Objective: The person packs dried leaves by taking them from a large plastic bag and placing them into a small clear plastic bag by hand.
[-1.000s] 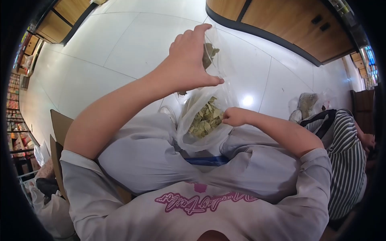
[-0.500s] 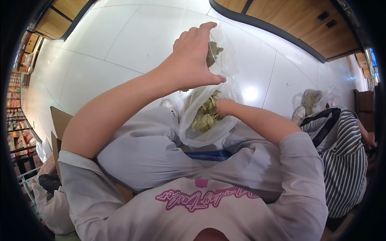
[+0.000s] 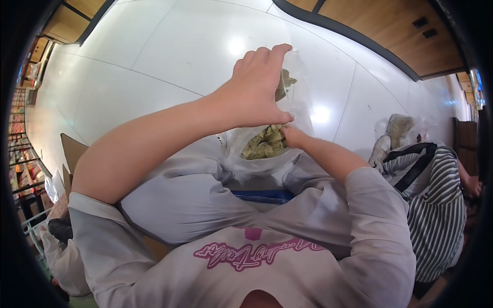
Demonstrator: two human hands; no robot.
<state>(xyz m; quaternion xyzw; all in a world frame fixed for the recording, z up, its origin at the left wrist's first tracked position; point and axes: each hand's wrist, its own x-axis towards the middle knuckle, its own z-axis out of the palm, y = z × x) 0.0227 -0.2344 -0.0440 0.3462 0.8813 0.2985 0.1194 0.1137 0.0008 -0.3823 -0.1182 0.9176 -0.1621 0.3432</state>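
With thumb and fingers spread wide, my left hand (image 3: 262, 84) holds a small clear plastic bag (image 3: 303, 95) stretched at its mouth. Some dried leaves (image 3: 285, 82) show inside this bag, partly behind my hand. Between my legs rests a larger translucent bag (image 3: 257, 165) containing a heap of dried green leaves (image 3: 264, 143). My right hand (image 3: 294, 137) is at that heap's right side, just below my left thumb. Its fingers are closed on leaves, their tips partly hidden.
A striped bag (image 3: 436, 215) with a black strap lies to my right, beside another person's hand (image 3: 472, 186). Filled plastic bags (image 3: 398, 131) sit on the floor beyond it. Left of me are a cardboard box (image 3: 74, 151) and a white bag (image 3: 67, 262). Wooden cabinets (image 3: 380, 31) stand ahead.
My left hand and the small bag have moved slightly right and down in view. My right hand has drawn up a little from deeper among the leaves, nearer the small bag.
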